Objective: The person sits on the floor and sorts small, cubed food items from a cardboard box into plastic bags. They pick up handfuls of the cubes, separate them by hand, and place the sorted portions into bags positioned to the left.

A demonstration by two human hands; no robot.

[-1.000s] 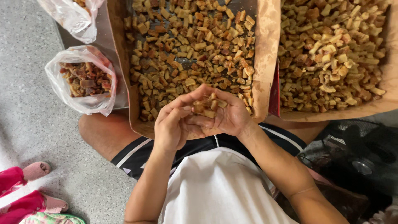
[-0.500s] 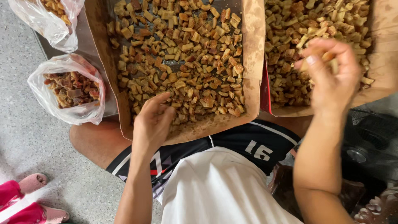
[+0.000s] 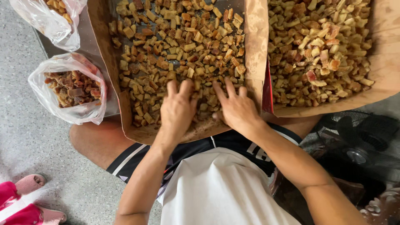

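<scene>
Grey floor; hands (image 3: 206, 109) flat on brown chunks (image 3: 179, 46), perhaps gathering.

Tray (image 3: 254, 46) under both hands was lined with matt brown paper, greasy-looking at 6 o'clock; the diced pieces (image 3: 179, 46) looked dry, rough, crusty. At 9 o'clock, bag (image 3: 89, 110) was thin glossy crinkled plastic. Floor (image 3: 25, 137) looked speckled matt stone, shirt (image 3: 216, 191) smooth white cloth.

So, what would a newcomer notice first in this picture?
Two paper-lined trays of small brown diced pieces fill the top: the left brown paper-lined tray and the right brown paper-lined tray. Both bare hands, left hand and right hand, press flat into the left one.
</scene>
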